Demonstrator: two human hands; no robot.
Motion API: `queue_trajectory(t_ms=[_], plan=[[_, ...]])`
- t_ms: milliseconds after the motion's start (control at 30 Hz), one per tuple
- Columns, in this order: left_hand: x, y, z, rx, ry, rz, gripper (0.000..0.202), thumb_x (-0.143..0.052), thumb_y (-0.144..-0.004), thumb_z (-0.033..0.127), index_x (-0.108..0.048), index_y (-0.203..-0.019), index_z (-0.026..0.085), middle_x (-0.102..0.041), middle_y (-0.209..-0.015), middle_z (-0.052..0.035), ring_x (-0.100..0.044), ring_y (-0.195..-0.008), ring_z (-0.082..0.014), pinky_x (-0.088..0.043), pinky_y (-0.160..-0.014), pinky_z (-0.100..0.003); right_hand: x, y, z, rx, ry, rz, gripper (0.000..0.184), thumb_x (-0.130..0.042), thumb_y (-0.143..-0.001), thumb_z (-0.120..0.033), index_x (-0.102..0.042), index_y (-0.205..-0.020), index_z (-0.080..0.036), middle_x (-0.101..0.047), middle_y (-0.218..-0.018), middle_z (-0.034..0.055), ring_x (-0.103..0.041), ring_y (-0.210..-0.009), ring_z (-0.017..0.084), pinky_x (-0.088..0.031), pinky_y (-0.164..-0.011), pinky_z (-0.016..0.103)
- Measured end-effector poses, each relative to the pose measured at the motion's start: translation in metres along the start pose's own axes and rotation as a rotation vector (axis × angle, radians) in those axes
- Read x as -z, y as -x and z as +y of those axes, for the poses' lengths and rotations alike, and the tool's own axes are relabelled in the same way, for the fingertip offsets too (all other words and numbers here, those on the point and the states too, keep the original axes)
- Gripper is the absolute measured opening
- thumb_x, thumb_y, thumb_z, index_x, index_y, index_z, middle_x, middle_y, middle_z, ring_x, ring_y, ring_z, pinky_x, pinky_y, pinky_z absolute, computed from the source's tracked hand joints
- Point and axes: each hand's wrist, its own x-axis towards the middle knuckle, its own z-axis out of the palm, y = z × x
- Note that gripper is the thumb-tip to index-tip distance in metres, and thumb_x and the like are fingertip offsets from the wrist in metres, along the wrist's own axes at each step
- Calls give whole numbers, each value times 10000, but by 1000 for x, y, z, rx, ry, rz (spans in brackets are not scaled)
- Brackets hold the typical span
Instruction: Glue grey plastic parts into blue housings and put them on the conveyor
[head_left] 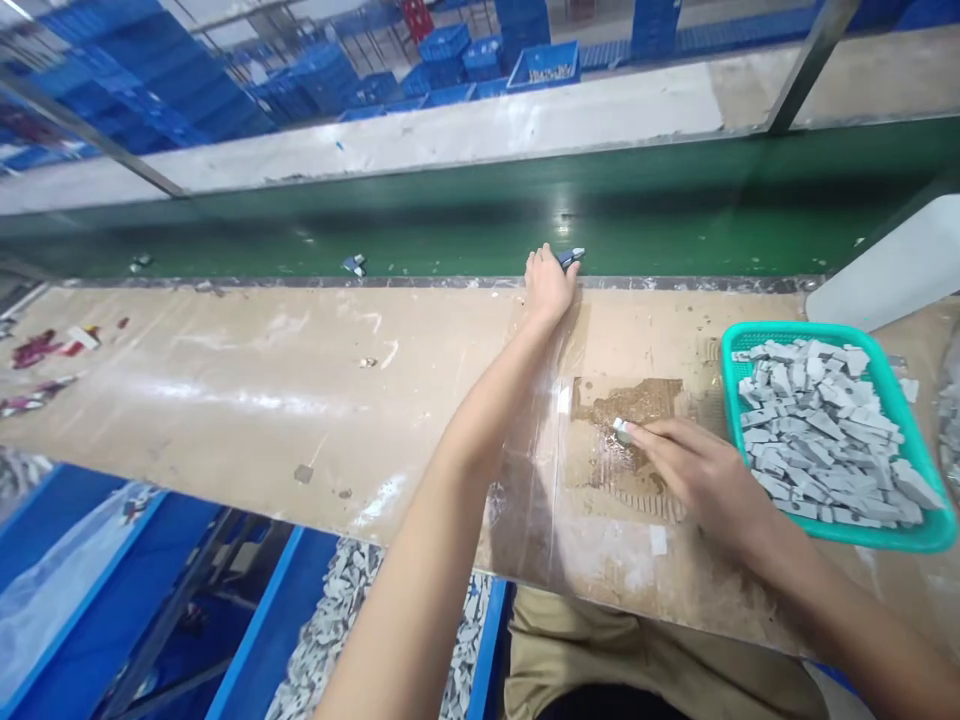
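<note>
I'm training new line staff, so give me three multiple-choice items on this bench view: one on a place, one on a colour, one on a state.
1. Where is the tray?
A. On the belt
B. On the bench, at the right
C. On the floor

2. What colour are the pieces in it?
A. Grey
B. Red
C. Yellow

3. What is the right hand doing?
A. Resting in the tray
B. Pinching a small grey piece
C. Lying empty and flat

1: B, it sits on the bench, right of that hand.
2: A, grey pieces fill it.
3: B, the fingertips grip the piece over a brown patch.
</note>
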Motion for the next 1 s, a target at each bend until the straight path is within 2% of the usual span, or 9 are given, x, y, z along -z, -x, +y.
queue_trajectory(t_ms=[133,267,367,433,533,633,733,833,1000], plan=[[-3,-21,9,76,-37,-50,170,-723,-775,79,-662,-927,126,-698,-1158,-225,-589,-1246,-359,-377,-1111,-520,4,-2,-1,19,-39,22,369,-475,-990,-123,-683,-1273,-238,-750,-991,81,-730,-874,193,-633,-774,331],[10,-16,11,50,182,-25,239,-747,-712,48,-700,-923,150,-734,-1072,-134,-679,-1055,-271,-481,-1028,-442,5,-3,-1,24,-62,8,358,-463,-1001,-137,-691,-1260,-229,-747,-971,76,-727,-863,188,-636,-759,328],[28,8,17,97,540,-48,312,-736,-728,106,-710,-1031,175,-725,-1104,-91,-700,-983,-207,-531,-982,-384,3,-2,-1,5,-13,-29,316,-476,-999,-140,-727,-1180,-201,-744,-937,76,-727,-837,186,-632,-737,324],[45,34,24,114,735,-130,360,-749,-718,139,-710,-1071,197,-712,-1148,-76,-698,-1004,-189,-536,-986,-357,3,-1,-1,0,5,-50,310,-481,-994,-134,-741,-1149,-198,-743,-929,76,-728,-844,185,-627,-754,322],[71,79,34,146,841,-263,449,-818,-646,172,-717,-1080,231,-703,-1184,-63,-673,-1102,-203,-525,-1004,-340,3,0,-1,-26,-34,-12,331,-474,-1000,-140,-737,-1182,-224,-750,-958,68,-726,-838,164,-614,-758,296],[89,116,41,275,875,-339,500,-856,-584,170,-717,-1060,239,-714,-1168,-62,-660,-1143,-217,-523,-995,-339,3,0,0,-39,-53,11,312,-497,-991,-147,-752,-1153,-225,-754,-945,64,-727,-794,160,-606,-701,284],[94,137,42,380,899,-288,448,-895,-515,164,-704,-919,201,-726,-1022,-41,-688,-1011,-181,-527,-945,-313,1,0,2,-43,-34,7,294,-516,-982,-151,-757,-1136,-222,-757,-942,66,-735,-789,172,-614,-696,298],[92,146,39,413,926,-242,425,-916,-468,173,-691,-829,185,-715,-911,-15,-688,-891,-144,-526,-889,-286,-1,1,4,-60,-20,1,293,-508,-990,-176,-760,-1129,-229,-760,-926,62,-739,-774,176,-621,-686,304],[95,158,42,408,1014,-292,559,-898,-515,161,-710,-1032,262,-715,-907,26,-703,-846,-126,-537,-800,-249,0,0,4,-51,-13,-61,312,-469,-1002,-180,-760,-1115,-201,-766,-954,78,-745,-782,183,-626,-685,315]])
